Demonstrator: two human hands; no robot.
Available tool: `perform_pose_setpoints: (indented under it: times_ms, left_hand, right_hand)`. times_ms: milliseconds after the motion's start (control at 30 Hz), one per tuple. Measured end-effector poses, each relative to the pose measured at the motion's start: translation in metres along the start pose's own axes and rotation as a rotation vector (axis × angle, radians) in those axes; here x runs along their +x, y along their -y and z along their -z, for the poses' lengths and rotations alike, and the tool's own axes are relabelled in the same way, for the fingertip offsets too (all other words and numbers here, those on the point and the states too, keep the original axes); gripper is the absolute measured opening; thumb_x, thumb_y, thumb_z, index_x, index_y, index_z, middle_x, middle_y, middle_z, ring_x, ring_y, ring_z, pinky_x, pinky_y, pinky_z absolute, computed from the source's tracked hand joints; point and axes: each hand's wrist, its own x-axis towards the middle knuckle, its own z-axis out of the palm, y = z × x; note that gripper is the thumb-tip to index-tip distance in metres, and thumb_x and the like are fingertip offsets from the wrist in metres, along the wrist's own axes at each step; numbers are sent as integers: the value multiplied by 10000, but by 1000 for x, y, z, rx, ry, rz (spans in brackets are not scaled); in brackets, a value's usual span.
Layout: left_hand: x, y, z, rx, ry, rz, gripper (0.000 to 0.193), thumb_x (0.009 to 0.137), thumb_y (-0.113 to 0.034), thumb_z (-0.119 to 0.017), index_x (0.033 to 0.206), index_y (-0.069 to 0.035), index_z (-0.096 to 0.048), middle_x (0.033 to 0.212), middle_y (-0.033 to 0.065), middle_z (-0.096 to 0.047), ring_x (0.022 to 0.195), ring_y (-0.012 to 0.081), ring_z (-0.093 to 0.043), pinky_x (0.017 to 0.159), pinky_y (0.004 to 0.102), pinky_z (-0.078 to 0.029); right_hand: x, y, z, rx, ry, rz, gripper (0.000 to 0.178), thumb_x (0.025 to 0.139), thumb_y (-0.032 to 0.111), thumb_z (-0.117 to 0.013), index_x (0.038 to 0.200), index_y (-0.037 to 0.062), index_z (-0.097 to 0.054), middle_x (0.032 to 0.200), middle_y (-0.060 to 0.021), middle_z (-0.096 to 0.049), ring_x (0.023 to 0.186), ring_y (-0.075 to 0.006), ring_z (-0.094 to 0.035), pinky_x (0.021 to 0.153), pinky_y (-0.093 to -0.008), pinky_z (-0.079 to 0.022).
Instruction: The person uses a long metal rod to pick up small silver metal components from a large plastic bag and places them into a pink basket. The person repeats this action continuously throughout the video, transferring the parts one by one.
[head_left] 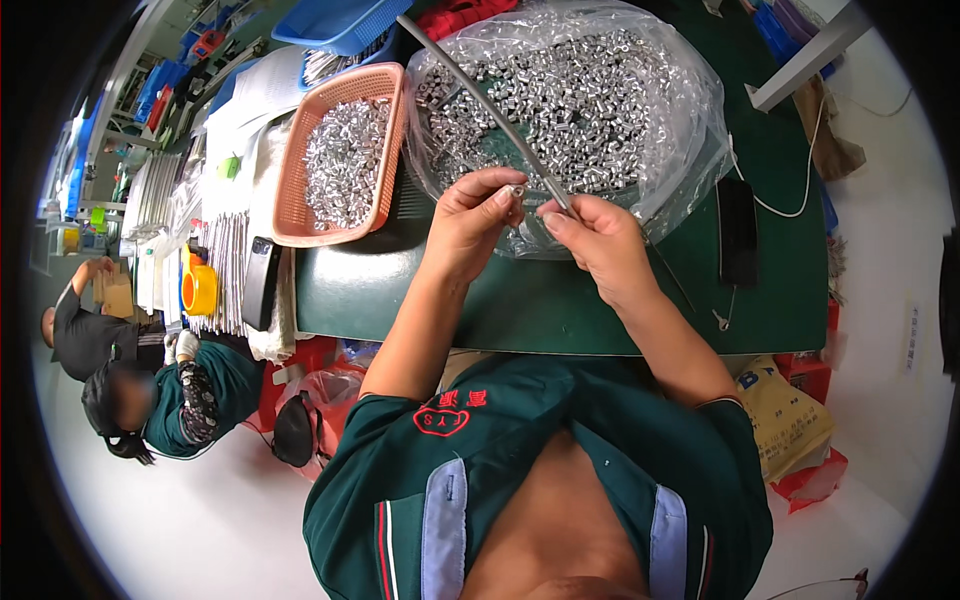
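Note:
My left hand (472,222) pinches a small silvery metal fitting (517,191) between thumb and fingertips. My right hand (603,243) grips the near end of a long, thin grey metal rod (480,98), which slants away to the upper left. A thinner dark length (672,275) shows below that hand; whether it belongs to the rod I cannot tell. The hands are close together but apart. Just beyond them, a clear plastic bag (690,120) lies spread open, with many loose silvery fittings (580,110) in it. The rod crosses above these.
Left of the bag stands a pink basket (284,200) of small metal parts, with a blue basket (330,25) behind. A phone (262,283), yellow tape dispenser (199,283) and bundled rods (222,270) lie further left. A black case (737,232) is at right. Two people (215,385) work at left.

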Motion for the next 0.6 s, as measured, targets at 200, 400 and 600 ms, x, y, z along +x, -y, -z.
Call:
perform_pose_setpoints:
  times_ms: [200, 400, 600]
  left_hand:
    - [-3, 1, -8, 158, 2, -76, 188, 879, -49, -642, 1057, 12, -653, 993, 60, -629, 804, 117, -562, 726, 261, -464]
    - [-7, 1, -10, 241, 3, -85, 176, 878, -40, -637, 1044, 16, -656, 1006, 64, -614, 811, 125, -563, 728, 257, -464]
    - [-8, 1, -11, 207, 14, -130, 160, 870, -30, -644, 1020, 23, -664, 996, 71, -610, 813, 130, -565, 728, 260, -467]
  right_hand:
    - [8, 5, -10, -4, 39, -13, 145, 909, 123, -630, 950, -11, -667, 814, 32, -610, 733, -8, -497, 630, -177, -386]
    - [13, 0, -10, -63, 29, 11, 144, 905, 124, -622, 864, -10, -653, 762, 42, -590, 703, -16, -478, 612, -198, -386]
    - [20, -18, -3, -117, 23, 100, 141, 905, 119, -617, 882, -14, -658, 770, 44, -594, 703, -14, -479, 611, -199, -388]
